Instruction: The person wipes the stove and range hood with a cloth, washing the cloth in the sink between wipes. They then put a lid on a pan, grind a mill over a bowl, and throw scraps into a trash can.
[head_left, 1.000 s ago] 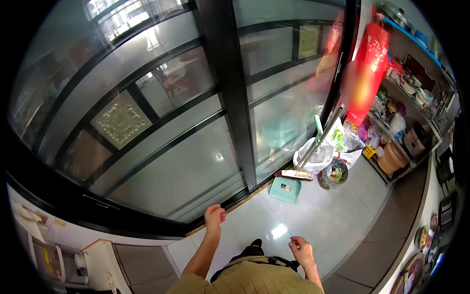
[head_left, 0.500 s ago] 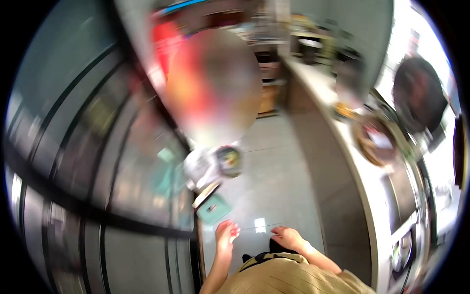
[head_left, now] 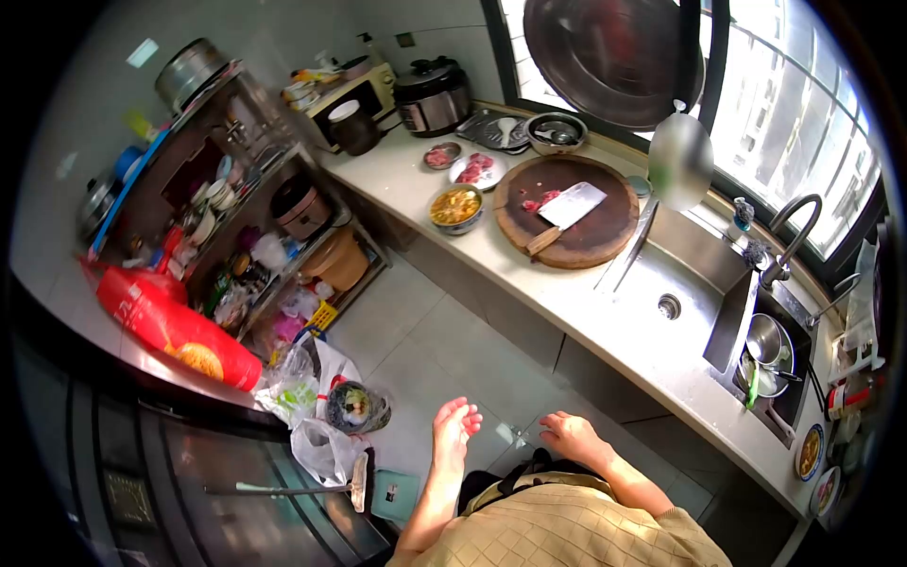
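Note:
My left hand (head_left: 454,430) is raised in front of my body over the floor, palm partly up, fingers apart and holding nothing. To its right, my right hand (head_left: 573,438) hangs above the floor with loosely bent, spread fingers and nothing in it. Neither touches an object. On the counter ahead, a cleaver (head_left: 578,205) lies on a round wooden board (head_left: 605,236) beside small pieces of red meat (head_left: 539,202). Left of the board are a plate of meat (head_left: 475,170), a small bowl of meat (head_left: 441,156) and a patterned bowl of yellow food (head_left: 455,206).
A sink (head_left: 694,255) with a faucet (head_left: 792,236) is at the right, pots (head_left: 765,342) in its second basin. A pressure cooker (head_left: 432,97) stands at the back. Shelves (head_left: 227,203) line the left. A trash bin (head_left: 359,408), bags, a broom (head_left: 359,482) and a dustpan (head_left: 395,495) are on the floor.
The view has turned right towards the counter and sharpened, bringing the board, cleaver and sink nearer the middle. Both hands remain raised and empty.

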Tool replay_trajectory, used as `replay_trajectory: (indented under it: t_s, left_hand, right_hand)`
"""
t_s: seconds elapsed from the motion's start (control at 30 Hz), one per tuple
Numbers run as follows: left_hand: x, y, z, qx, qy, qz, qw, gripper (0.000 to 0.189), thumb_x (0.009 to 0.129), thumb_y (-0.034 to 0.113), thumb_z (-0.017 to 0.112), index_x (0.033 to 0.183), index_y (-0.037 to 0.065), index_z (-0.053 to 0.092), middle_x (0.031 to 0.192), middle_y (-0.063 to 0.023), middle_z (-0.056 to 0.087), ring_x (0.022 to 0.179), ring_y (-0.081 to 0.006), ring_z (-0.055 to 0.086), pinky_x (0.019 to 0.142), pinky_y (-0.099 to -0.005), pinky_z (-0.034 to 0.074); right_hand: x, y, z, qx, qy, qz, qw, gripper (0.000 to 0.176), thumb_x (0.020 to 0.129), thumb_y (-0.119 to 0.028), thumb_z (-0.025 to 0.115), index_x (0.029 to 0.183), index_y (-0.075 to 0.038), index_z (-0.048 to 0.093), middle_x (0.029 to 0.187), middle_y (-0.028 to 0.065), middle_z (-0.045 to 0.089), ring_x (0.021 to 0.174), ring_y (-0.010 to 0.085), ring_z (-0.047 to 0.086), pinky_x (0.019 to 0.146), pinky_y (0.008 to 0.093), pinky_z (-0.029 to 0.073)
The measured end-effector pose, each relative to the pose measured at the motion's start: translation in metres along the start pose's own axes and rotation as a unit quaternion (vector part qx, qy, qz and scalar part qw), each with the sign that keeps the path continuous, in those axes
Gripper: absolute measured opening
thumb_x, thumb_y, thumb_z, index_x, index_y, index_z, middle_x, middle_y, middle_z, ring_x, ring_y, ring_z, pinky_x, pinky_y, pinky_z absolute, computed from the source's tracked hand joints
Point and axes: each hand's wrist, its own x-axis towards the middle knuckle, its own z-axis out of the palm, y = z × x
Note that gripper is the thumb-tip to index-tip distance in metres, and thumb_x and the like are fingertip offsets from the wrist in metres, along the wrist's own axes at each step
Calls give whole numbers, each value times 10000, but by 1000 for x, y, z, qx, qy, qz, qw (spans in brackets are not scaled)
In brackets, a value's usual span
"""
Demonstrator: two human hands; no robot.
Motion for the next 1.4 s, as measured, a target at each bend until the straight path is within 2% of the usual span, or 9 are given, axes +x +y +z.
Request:
replay_trajectory:
  t_s: [0.37,0.5,0.6,0.67,0.8,0.9,1.03,1.07,1.4]
  left_hand:
    - [191,98,109,3,-75,51,996,394,821,101,555,1178,33,402,1011,-112,526,762,-211,584,622,-305,508]
    - [285,148,132,-19,-24,120,992,510,819,152,581,1265,58,351,1118,-114,474,842,-216,550,650,-321,500]
    - [353,185,134,79,-33,117,989,562,863,296,524,1337,105,290,1209,-105,447,820,-216,551,638,-325,492]
    - [386,205,129,141,-83,91,982,567,896,396,421,1357,110,259,1233,-94,451,765,-229,603,588,-333,517]
    - [415,249,142,246,-190,15,950,567,909,470,310,1353,120,258,1203,-114,484,863,-243,626,587,-395,565]
    - [439,256,144,267,-206,-47,940,576,906,491,319,1343,118,275,1207,-121,486,899,-239,615,594,-411,563]
    - [447,261,141,280,-206,-70,935,610,894,524,329,1327,95,289,1209,-127,487,950,-240,597,598,-426,564]
    - [446,263,142,257,-218,-62,939,624,888,535,338,1324,89,303,1162,-142,508,865,-198,620,553,-336,564]
    - [481,310,135,276,-194,-90,937,521,924,448,327,1280,69,365,1151,-127,527,934,-227,599,612,-395,560]
  right_hand:
    - [71,38,-33,213,78,284,932,224,793,-146,593,981,-23,605,944,148,630,851,264,622,752,328,491]
    - [162,38,-43,270,136,256,918,222,824,-136,582,1003,-6,590,876,143,644,793,205,629,713,285,494]
    - [264,35,-45,230,137,202,942,290,859,-174,555,1100,-14,545,1001,125,622,866,163,600,724,269,480]
    - [339,41,-33,461,128,235,846,429,889,-232,514,1270,-59,416,1163,108,535,930,179,569,730,285,477]
    - [448,61,-20,521,221,279,776,648,903,-397,458,1401,-101,167,1305,110,389,1076,225,473,786,358,464]
    - [477,69,-16,577,249,291,722,729,887,-470,448,1413,-97,106,1343,112,347,1172,252,408,851,399,441]
    - [490,53,-24,578,248,316,710,692,893,-434,451,1403,-75,151,1316,111,385,1176,226,411,872,402,437]
    - [489,54,-24,581,244,322,707,684,893,-425,453,1400,-71,161,1314,111,387,1175,221,413,874,401,437]
    - [536,46,-19,594,197,296,722,674,900,-382,465,1395,-43,158,1356,113,335,1225,246,362,886,398,434]
